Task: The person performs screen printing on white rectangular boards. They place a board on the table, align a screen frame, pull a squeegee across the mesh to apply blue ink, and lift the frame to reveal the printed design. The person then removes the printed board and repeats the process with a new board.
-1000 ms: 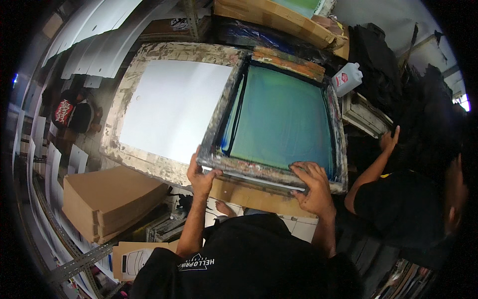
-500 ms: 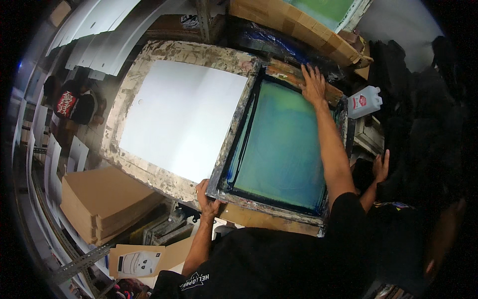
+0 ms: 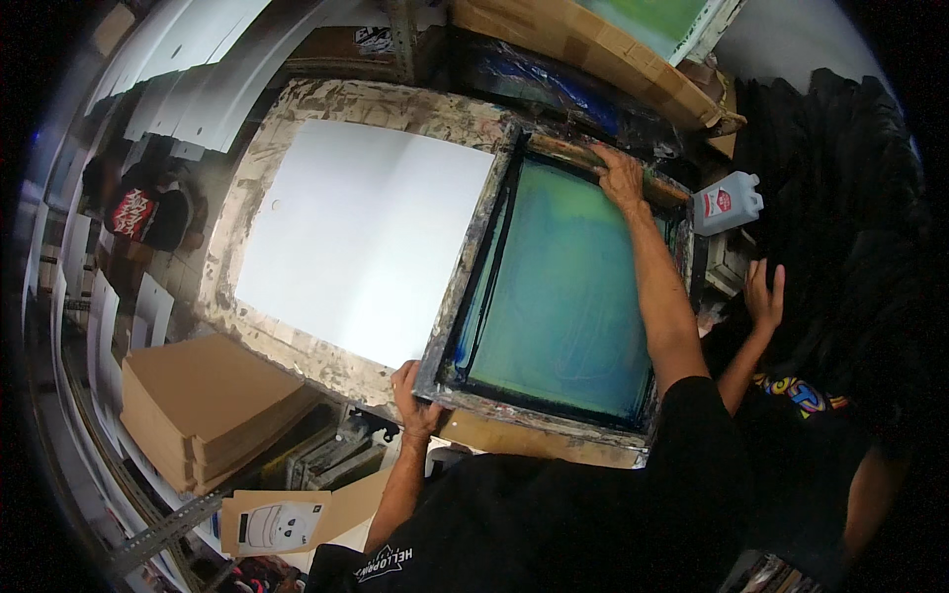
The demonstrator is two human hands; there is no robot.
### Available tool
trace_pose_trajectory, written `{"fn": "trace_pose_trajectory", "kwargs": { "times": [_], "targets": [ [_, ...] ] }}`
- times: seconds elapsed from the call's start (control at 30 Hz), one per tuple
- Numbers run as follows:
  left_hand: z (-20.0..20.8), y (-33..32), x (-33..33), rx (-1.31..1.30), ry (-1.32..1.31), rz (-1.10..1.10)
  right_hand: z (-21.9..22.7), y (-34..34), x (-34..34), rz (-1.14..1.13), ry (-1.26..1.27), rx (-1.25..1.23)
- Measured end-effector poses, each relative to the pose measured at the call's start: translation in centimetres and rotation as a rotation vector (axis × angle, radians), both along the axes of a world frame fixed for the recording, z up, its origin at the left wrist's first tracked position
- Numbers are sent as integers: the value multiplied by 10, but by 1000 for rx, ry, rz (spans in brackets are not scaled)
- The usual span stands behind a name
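In the head view, a screen-printing frame is lying to the right of a white sheet, its left rail running along that sheet's right edge. The sheet is resting on a paint-stained board. The left hand is grasping the frame's near-left corner, fingers above and thumb at the near side. The right hand is grasping a wooden squeegee along the far end; how far its fingers are curling underneath is hidden.

The right forearm is crossing above the blue-green mesh; whether it is touching the surface cannot be told. If it dips, it could smear any wet ink. A slackening left grip could let the frame skew against the sheet, creasing or marking it. A plastic jug is standing just beside the far-right corner, so a sideways knock could topple it. A co-worker's hand is hovering nearby, apparently holding nothing; a bump from it could jolt the right arm.
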State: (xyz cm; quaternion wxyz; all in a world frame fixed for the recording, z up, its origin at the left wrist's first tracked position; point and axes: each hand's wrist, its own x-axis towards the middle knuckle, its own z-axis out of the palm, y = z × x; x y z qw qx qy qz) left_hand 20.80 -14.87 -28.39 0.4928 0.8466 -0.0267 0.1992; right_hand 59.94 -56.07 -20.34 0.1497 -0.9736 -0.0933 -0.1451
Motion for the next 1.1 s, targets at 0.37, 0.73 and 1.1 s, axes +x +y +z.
{"fn": "trace_pose_trajectory", "kwargs": {
  "times": [0.37, 0.73, 1.1],
  "targets": [
    [14, -3, 6, -14, -18, -47, -5, 49, -158, -51, -4, -32],
    [23, -1, -3, -16, -13, -52, 40, 123, -397, -15, 172, 48],
    [13, 2, 1, -92, -57, -74, 71, 103, -376, 85, 499, 343]
  ]
}}
